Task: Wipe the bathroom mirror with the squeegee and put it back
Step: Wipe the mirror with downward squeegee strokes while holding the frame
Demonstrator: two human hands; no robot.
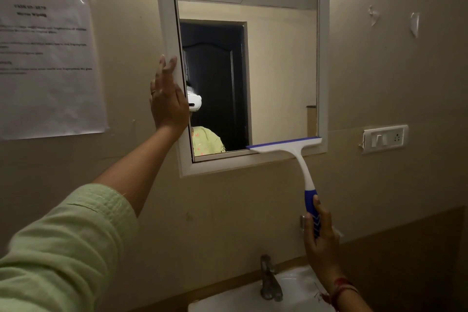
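The bathroom mirror (278, 71) hangs on the wall in a white frame. A white squeegee (291, 149) with a blue rubber blade lies against the glass at the bottom right corner, just above the lower frame. My right hand (320, 238) is shut on its blue grip, below the mirror. My left hand (167, 99) rests flat with fingers together against the left side of the frame, holding nothing.
A white washbasin (298, 294) with a metal tap (269, 278) sits below. A printed sheet (48, 66) is taped to the wall at left. A switch and socket plate (385, 138) is mounted right of the mirror.
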